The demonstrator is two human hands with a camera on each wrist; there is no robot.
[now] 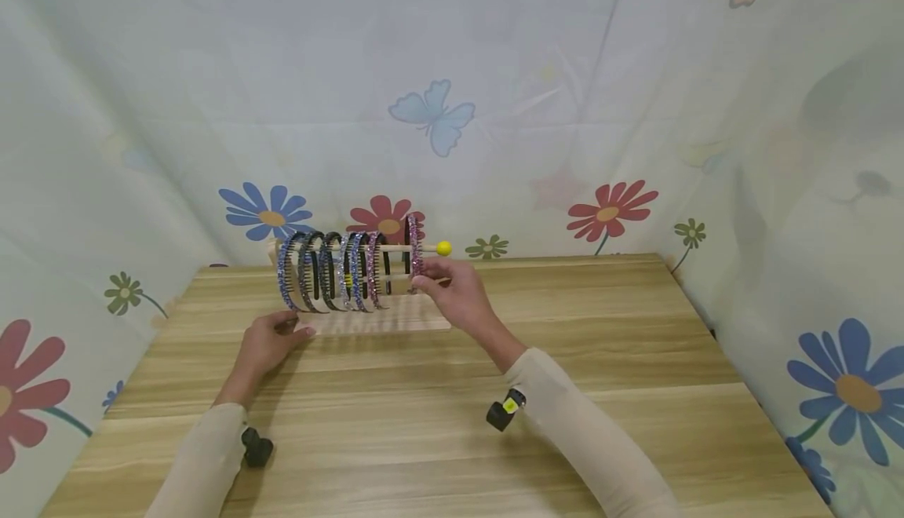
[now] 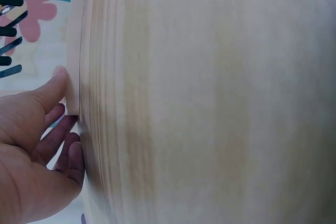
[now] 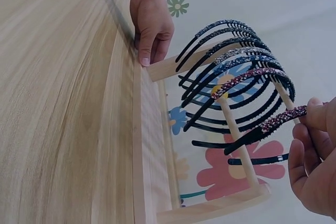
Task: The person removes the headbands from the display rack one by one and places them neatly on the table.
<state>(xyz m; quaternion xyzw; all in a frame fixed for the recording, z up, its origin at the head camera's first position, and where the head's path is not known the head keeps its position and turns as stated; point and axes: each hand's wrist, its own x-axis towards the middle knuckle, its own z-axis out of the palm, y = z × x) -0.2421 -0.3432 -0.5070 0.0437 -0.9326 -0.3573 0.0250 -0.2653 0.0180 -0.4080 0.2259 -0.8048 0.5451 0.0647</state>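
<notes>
A wooden headband rack [image 1: 381, 323] stands near the table's far edge, with several glittery toothed headbands [image 3: 247, 56] side by side on its rods. My right hand [image 1: 459, 294] pinches a pink glittery headband [image 1: 416, 247] by its decorated band. This headband hangs around the upper rod near its yellow ball end [image 1: 443, 248], apart from the row. At the rack's left front corner, my left hand [image 1: 270, 342] grips the base, the thumb against its edge and the fingers around the end. The left wrist view shows this hand [image 2: 39, 145] at the base corner.
The wood-grain table [image 1: 424, 424] stretches out before the rack. Behind and at both sides hangs a pale cloth [image 1: 494, 180] printed with flowers and butterflies. A small black camera [image 1: 257, 448] is on the left wrist, another black camera [image 1: 503, 413] on the right.
</notes>
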